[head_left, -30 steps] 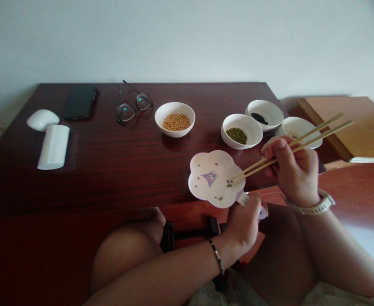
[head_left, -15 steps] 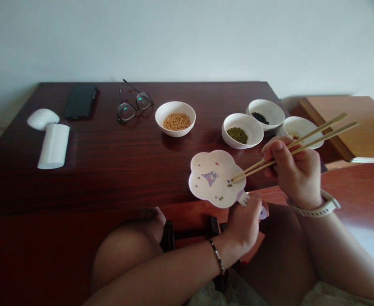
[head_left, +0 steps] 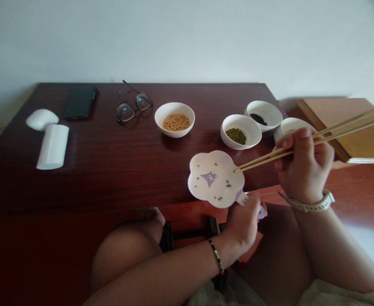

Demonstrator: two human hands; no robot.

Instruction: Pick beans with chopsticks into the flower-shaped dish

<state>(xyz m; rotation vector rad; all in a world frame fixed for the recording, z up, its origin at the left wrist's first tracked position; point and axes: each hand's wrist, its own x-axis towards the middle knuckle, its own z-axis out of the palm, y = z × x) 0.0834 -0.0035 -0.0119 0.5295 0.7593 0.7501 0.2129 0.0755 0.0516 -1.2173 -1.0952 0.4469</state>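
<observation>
My right hand [head_left: 303,168] is closed around a pair of wooden chopsticks [head_left: 308,142]. Their tips hover just above the right rim of a flower-shaped white plate [head_left: 206,189] with a purple cartoon figure and a few small green beans on it. My left hand [head_left: 242,223] grips the plate's handle at the table's front edge. Behind the plate stand a white bowl of green beans [head_left: 241,131], a bowl of black seeds [head_left: 264,114], and a bowl [head_left: 288,126] partly hidden by my right hand. A bowl of yellow beans [head_left: 174,119] sits further left.
On the dark wooden table [head_left: 110,157] lie glasses [head_left: 132,106], a black phone [head_left: 79,102] and two white objects [head_left: 49,138] at the left. A lighter wooden board [head_left: 343,123] lies to the right. My knees are below the table edge.
My right hand has lifted and drawn back to the right, pulling the chopstick tips from the beans on the plate up to its right rim. My left hand has stayed on the handle.
</observation>
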